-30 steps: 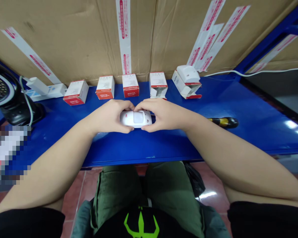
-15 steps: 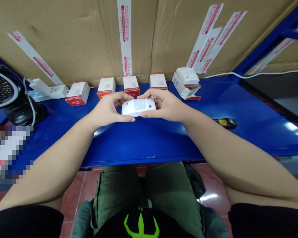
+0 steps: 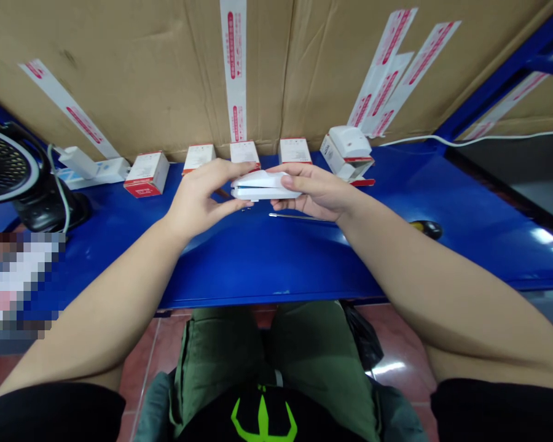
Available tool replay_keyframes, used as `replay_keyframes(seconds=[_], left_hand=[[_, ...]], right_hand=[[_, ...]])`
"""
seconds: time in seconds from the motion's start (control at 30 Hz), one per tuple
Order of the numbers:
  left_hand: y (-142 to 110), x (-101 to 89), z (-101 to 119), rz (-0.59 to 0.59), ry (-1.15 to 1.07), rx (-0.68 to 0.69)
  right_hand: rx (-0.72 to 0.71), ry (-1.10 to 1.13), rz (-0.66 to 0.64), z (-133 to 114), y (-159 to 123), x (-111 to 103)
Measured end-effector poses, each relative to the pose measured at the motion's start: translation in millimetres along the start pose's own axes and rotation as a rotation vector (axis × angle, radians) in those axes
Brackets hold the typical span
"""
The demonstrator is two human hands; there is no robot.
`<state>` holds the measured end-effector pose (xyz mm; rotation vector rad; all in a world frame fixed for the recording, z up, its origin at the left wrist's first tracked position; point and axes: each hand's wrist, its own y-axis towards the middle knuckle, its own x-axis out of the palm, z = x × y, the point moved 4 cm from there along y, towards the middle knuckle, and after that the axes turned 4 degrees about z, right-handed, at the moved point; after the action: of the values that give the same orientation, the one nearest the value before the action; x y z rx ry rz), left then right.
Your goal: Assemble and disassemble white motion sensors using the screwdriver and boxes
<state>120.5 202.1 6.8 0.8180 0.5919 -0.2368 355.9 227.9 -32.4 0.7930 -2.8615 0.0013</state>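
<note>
2 hands (image 3: 198,196) (image 3: 316,191) hold a white sensor (image 3: 262,185) before 5 cartons (image 3: 146,174), 1 open.

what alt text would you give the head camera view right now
Two bare hands hold a white plastic sensor housing over a blue metal workbench, the left hand at one end and the right hand at the other. White-and-red boxes stand in a row behind, and a thin screwdriver lies below the right hand.

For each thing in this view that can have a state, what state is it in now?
White motion sensor: casing seems split along its seam
Left hand: on its left end
Right hand: on its right end
Rightmost carton: open, second sensor on top
Leftmost carton: closed
Screwdriver: lying on the bench
</note>
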Motion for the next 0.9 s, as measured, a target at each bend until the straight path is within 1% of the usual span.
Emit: replay_keyframes(seconds=[0.07,0.2,0.3,0.37,0.43,0.47,0.53,0.57,0.6,0.67,0.73,0.8,0.83,0.9], left_hand=[[0.3,-0.6,-0.3,-0.024,0.065,0.060],[-2.1,-2.0,-2.7,-0.023,0.156,0.129],[-3.6,-2.1,-0.2,-0.033,0.154,0.140],[-3.4,-0.9,2.1,-0.025,0.122,0.121],[-2.6,1.3,0.9,0.024,0.054,0.056],[-2.1,2.7,-2.0,0.067,0.003,-0.001],[-1.7,6.6,-11.9,0.151,-0.135,-0.160],[-1.9,9.9,-17.6,0.162,-0.220,-0.248],[-2.2,13.9,-22.5,0.146,-0.311,-0.332],[-3.1,22.4,-28.0,0.055,-0.484,-0.477],[-4.0,28.2,-27.3,-0.028,-0.626,-0.572],[-4.0,30.6,-23.9,-0.050,-0.715,-0.616],[-3.7,31.3,-22.6,-0.044,-0.741,-0.626],[-2.8,32.3,-22.2,-0.024,-0.757,-0.633]], right_hand=[[0.016,0.003,-0.002,1.2,0.2,-0.6],[0.035,0.000,0.005,1.5,-1.3,0.6],[0.034,0.004,0.004,0.7,-2.2,1.9],[0.017,0.001,-0.003,0.7,-1.5,3.1],[-0.041,-0.018,0.001,0.7,0.7,4.6],[-0.091,-0.040,0.020,0.5,2.0,5.2],[-0.223,-0.132,0.100,-0.5,3.8,6.3],[-0.291,-0.210,0.156,-1.2,3.8,7.1],[-0.351,-0.310,0.216,-1.9,3.1,8.5],[-0.448,-0.550,0.330,-3.6,0.2,13.0],[-0.517,-0.781,0.409,-5.2,-3.1,20.0],[-0.570,-0.942,0.425,-5.6,-4.9,28.8],[-0.593,-0.991,0.408,-5.1,-5.0,33.7],[-0.645,-1.023,0.326,-2.7,-4.5,43.9]])
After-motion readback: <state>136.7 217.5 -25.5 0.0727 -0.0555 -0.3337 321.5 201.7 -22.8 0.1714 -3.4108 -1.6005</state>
